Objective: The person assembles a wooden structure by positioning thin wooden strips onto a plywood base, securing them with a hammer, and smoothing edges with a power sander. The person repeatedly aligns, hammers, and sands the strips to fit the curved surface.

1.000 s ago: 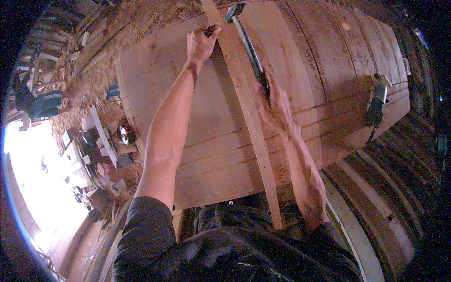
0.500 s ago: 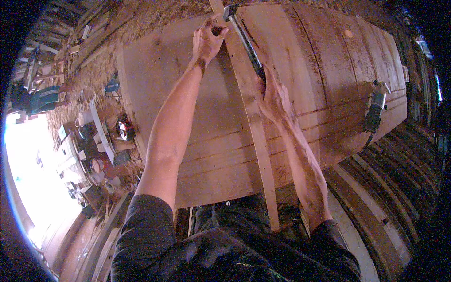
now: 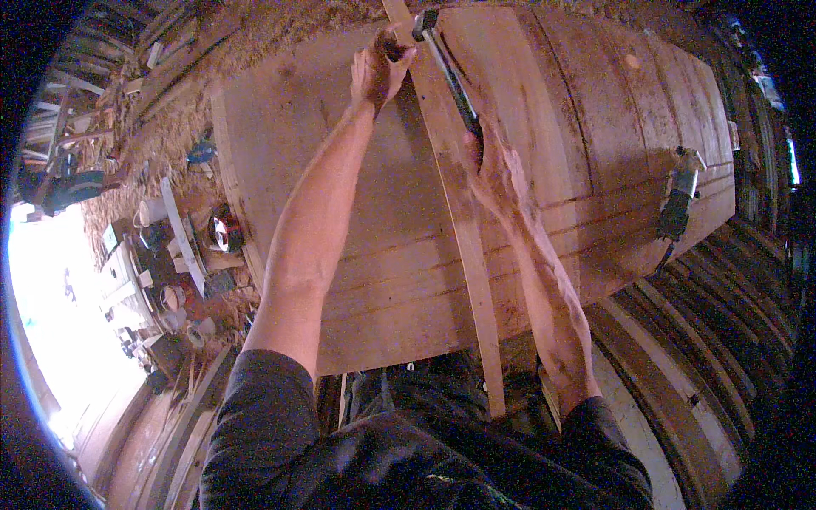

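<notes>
A long narrow wooden batten [image 3: 472, 263] lies across a large brown panelled wooden surface [image 3: 357, 204], running from its far edge toward my body. At the far end, my left hand [image 3: 379, 72] is closed in a pinch against the batten's left side; whatever its fingertips hold is too small to make out. My right hand [image 3: 495, 166] grips the lower handle of a hammer [image 3: 448, 70], right of the batten. The hammer's dark head is beside the left fingertips, a small gap apart from them.
A power tool [image 3: 680, 197] rests on the wooden surface at the right. Left of the surface, buckets [image 3: 172, 297], a red and black object [image 3: 224, 233] and boxes crowd the floor. Long boards [image 3: 671, 357] lie at lower right. Shavings [image 3: 280, 34] cover the ground along the far edge.
The hammer head has shifted slightly to the right, a little away from my left fingertips. My left hand has turned slightly and stays in nearly the same place.
</notes>
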Tool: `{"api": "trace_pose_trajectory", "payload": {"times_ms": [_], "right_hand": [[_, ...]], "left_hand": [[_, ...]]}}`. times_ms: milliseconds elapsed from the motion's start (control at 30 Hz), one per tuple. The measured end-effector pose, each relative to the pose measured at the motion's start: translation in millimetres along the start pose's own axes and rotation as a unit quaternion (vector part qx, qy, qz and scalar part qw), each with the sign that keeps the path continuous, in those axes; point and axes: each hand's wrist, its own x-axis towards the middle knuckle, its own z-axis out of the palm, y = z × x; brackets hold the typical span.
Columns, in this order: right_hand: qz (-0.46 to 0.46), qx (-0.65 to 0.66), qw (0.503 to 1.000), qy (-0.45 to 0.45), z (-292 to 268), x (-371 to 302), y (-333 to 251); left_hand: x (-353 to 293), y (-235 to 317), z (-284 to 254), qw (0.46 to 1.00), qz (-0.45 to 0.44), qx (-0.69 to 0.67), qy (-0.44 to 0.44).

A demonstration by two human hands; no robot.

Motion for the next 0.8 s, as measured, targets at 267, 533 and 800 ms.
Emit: {"api": "trace_pose_trajectory", "payload": {"times_ms": [267, 533, 800], "right_hand": [[0.012, 0.103, 0.993, 0.06, -4, -31, 1], [-0.004, 0.163, 0.978, 0.133, -1, -65, 61], [-0.095, 0.123, 0.984, 0.091, 0, -53, 55]], "left_hand": [[-1, -6, -4, 0.991, -0.034, -0.132, 0.009], [-106, 73, -2, 0.989, -0.002, 0.146, 0.021], [-115, 88, 4, 0.968, 0.032, 0.244, -0.054]]}}
